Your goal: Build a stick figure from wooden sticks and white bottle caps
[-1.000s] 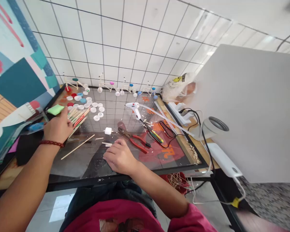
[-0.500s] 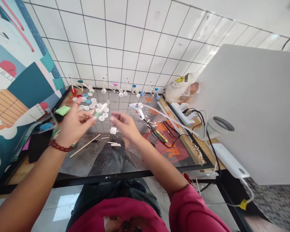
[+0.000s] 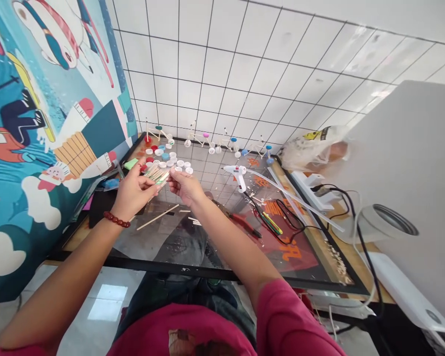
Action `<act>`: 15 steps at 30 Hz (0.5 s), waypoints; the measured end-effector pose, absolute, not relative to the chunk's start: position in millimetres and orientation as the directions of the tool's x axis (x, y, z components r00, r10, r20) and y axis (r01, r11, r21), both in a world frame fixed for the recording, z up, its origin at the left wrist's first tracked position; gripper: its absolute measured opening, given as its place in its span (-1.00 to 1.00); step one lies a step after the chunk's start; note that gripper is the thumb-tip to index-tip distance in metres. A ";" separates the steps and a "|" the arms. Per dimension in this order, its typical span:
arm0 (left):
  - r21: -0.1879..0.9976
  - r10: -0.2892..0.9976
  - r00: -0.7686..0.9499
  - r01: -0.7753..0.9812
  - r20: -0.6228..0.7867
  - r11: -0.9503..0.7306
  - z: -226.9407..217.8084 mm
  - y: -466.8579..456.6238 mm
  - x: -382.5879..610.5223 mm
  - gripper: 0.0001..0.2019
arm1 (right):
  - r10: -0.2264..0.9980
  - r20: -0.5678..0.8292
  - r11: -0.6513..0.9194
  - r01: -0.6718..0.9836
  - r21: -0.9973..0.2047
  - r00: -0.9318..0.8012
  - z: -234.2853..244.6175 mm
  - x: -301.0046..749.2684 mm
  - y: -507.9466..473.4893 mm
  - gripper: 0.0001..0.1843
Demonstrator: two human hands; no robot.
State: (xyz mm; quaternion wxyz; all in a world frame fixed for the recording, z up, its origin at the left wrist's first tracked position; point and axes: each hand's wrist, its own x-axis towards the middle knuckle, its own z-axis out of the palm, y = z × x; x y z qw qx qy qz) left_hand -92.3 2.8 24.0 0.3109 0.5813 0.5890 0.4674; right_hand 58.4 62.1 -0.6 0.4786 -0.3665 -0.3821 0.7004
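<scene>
Sticks [image 3: 156, 173] left of frame centre, grasped by left hand [image 3: 134, 192]; right hand [image 3: 187, 188] pinches their end. Plastic bag [image 3: 300, 154], right of frame, holds brownish item [image 3: 337, 152].

1. The bunch of thin sticks [image 3: 155, 173] is pale, like light wood, with a bit of green at the side near the right hand [image 3: 185, 188].
2. It sits in the grip of the left hand [image 3: 133, 192], above the thumb.
3. The sticks lie close together, slanting.
4. One end is by the right fingertips; I can't tell if they touch.
</scene>
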 end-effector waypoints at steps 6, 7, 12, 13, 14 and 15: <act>0.940 0.957 -0.234 0.329 0.169 -0.086 26.8 -0.2 -91.1 0.02 | 0.943 -0.178 -0.294 -0.448 -0.844 -0.282 3.2 46.4 56.2 -0.76; 0.941 0.958 -0.224 0.325 0.177 -0.098 26.4 -0.4 -89.5 0.04 | 0.949 -0.169 -0.278 -0.460 -0.843 -0.264 4.4 46.4 55.8 -0.76; 0.929 0.930 -0.258 0.328 0.263 -0.172 24.6 0.3 -82.3 0.13 | 0.952 -0.157 -0.260 -0.423 -0.868 -0.264 8.7 44.9 48.8 -0.67; 0.924 0.924 -0.262 0.335 0.278 -0.184 24.4 0.6 -81.3 0.14 | 0.949 -0.168 -0.269 -0.408 -0.872 -0.268 9.0 44.9 46.1 -0.65; 0.922 0.923 -0.258 0.337 0.286 -0.192 24.1 0.7 -80.5 0.14 | 0.946 -0.183 -0.280 -0.390 -0.877 -0.266 9.0 45.4 43.2 -0.64; 0.922 0.925 -0.249 0.334 0.287 -0.196 23.5 0.8 -79.5 0.13 | 0.944 -0.201 -0.290 -0.369 -0.883 -0.261 8.9 46.2 40.2 -0.64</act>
